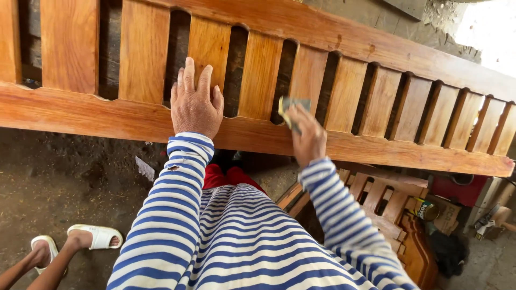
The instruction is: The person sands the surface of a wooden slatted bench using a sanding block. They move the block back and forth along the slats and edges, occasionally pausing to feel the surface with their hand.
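My left hand (pixel 195 104) lies flat, open, on the panel (pixel 258 129), which I judge heavy and rigid. My right hand (pixel 307 137) pinches folded sandpaper (pixel 293 107), thin and pliable, against a slat.

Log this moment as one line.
left hand flat on slatted wood panel | right hand holds folded sandpaper against slat | sandalled feet nearby

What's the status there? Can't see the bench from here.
Left hand flat on the slatted wooden panel, bracing. Right hand gripping a folded abrasive pad against a slat. Nothing in the way.
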